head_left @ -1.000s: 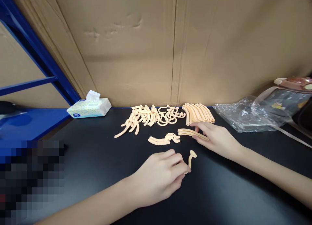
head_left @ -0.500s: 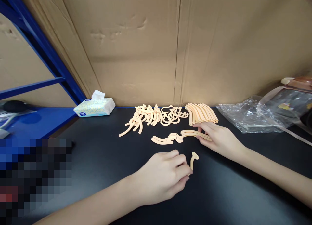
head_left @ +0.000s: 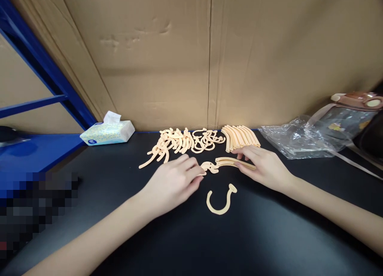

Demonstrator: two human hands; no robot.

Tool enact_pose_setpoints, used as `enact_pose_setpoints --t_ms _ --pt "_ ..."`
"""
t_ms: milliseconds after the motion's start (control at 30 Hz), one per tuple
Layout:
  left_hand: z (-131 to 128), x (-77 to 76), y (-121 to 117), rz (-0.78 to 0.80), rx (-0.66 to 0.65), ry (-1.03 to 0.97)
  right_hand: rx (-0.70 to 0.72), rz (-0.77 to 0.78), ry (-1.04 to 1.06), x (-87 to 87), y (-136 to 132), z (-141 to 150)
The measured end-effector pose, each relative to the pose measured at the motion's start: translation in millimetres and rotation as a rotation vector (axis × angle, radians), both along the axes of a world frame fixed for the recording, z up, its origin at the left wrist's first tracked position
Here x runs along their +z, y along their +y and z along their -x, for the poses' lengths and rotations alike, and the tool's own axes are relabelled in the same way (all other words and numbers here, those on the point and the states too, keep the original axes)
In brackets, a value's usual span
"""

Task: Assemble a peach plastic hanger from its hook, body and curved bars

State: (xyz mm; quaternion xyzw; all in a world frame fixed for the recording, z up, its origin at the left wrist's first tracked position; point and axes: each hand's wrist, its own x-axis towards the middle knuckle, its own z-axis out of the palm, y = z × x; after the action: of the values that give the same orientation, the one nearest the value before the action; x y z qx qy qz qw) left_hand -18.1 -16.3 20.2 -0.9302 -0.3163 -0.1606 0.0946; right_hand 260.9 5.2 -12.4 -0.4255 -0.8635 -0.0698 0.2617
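Observation:
On the black tabletop lies a row of cream plastic parts that look like pieces of a folding clothes hanger. My left hand [head_left: 176, 184] is closed around the row's left end, and its fingers hide the piece there. Curved short pieces [head_left: 210, 167] form the middle of the row. At the right end, my right hand [head_left: 260, 164] pinches a pair of long hanger arms [head_left: 227, 161] between thumb and fingers. A hanger hook [head_left: 220, 212] with a flat end lies alone nearer to me, touched by neither hand.
Behind the hands are a pile of short curved pieces [head_left: 175, 140], a heap of hooks [head_left: 206, 139] and a neat stack of long arms [head_left: 241, 137]. A tissue pack [head_left: 107, 132] stands left. Clear plastic bag [head_left: 295, 138] and bottle [head_left: 353, 116] are right. Cardboard [head_left: 155, 68] walls the back.
My left hand has let go of the hook, leaving it on the table, and moved up and left onto the row's left end. My right hand stays at the long arms. The view shifted slightly.

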Motion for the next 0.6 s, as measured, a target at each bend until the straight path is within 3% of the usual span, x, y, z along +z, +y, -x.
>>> enact_pose_setpoints --t_ms 200,367,600 --pt "10.3 -3.0 14.0 0.032 0.083 -0.007 0.077 -0.089 -0.033 3.4 -3.2 -0.3" --pt "8.0 -7.3 13.7 0.115 0.027 -0.014 0.103 -0.143 -0.063 6.9 -8.1 3.1" --pt "4.1 -13.5 11.5 0.160 -0.025 0.016 0.416 -0.003 -0.225 12.2 -25.9 13.4"
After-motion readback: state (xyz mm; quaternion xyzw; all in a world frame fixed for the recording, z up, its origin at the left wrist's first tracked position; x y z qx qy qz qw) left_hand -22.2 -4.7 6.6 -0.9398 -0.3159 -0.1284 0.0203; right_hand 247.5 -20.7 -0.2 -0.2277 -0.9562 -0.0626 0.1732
